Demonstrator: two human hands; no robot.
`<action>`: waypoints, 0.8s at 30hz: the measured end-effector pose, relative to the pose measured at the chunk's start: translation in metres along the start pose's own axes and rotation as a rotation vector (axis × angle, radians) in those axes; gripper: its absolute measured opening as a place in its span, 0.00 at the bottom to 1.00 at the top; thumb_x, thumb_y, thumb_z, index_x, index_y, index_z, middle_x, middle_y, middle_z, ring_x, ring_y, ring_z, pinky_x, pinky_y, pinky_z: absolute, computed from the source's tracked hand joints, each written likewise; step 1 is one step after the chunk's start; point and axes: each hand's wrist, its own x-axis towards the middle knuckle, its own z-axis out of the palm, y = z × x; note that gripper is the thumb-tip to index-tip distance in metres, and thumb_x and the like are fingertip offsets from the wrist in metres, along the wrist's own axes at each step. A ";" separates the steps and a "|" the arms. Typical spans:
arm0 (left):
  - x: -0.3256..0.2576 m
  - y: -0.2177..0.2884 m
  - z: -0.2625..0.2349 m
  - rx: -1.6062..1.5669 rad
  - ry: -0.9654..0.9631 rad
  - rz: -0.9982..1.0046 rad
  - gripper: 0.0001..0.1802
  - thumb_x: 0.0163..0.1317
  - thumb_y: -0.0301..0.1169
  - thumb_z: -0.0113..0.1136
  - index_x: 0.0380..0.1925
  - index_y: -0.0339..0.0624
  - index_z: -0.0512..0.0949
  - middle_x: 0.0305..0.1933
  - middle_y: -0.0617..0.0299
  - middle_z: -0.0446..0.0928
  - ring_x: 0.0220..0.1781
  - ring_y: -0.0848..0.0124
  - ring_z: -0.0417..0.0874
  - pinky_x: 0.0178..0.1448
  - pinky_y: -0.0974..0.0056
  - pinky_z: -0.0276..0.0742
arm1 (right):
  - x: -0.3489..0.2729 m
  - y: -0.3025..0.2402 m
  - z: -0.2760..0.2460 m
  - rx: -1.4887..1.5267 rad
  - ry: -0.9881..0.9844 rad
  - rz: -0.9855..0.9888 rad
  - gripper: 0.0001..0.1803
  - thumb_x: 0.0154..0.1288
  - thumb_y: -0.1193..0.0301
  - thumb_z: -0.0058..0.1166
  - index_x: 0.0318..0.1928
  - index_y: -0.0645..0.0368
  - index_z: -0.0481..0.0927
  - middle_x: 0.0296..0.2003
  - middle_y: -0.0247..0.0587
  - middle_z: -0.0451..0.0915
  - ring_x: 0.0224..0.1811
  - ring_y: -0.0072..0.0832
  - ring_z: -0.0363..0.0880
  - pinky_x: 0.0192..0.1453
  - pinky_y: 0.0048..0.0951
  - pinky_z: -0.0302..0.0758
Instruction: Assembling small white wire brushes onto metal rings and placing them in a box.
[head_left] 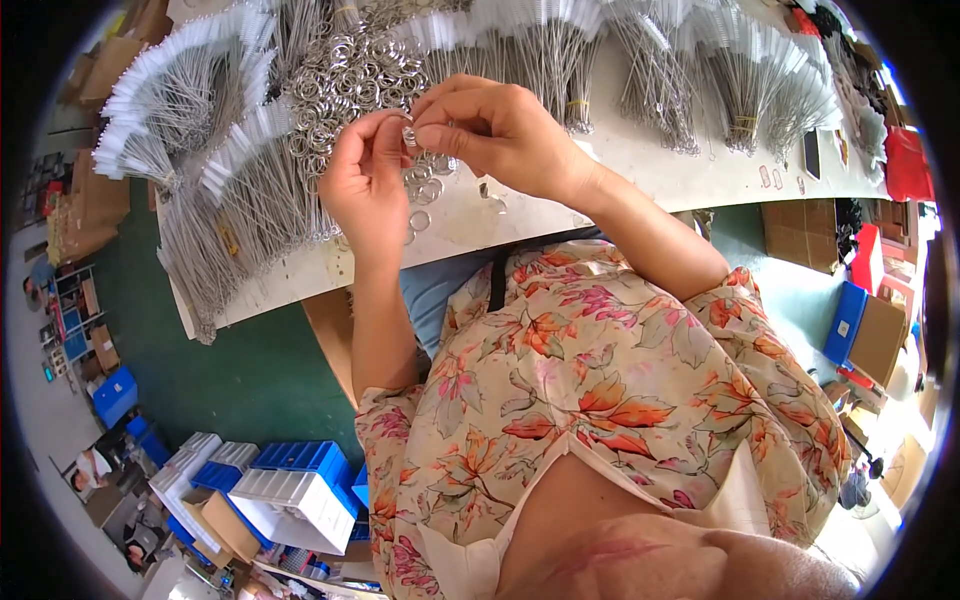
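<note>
Above the near edge of the table, my two hands meet at the fingertips. My left hand pinches a small silvery metal ring between thumb and forefinger. From the other side, the closed fingers and thumb of my right hand grip the same ring, hiding much of it. Just behind them lies a large heap of shiny metal rings. A few loose rings are scattered below my hands on the tabletop.
Bundles of thin wire brushes with white ends crowd the white table left, back and right. A dark flat object lies near its right edge. Blue and white crates stand on the green floor at lower left; cardboard boxes are at right.
</note>
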 end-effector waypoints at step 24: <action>-0.018 0.056 -0.020 0.187 -0.161 0.538 0.19 0.51 0.15 0.57 0.46 0.26 0.73 0.42 0.48 0.78 0.38 0.66 0.83 0.40 0.69 0.81 | -0.020 -0.053 -0.006 0.437 -0.035 0.155 0.09 0.63 0.70 0.54 0.38 0.63 0.81 0.26 0.31 0.72 0.20 0.15 0.64 0.24 0.18 0.61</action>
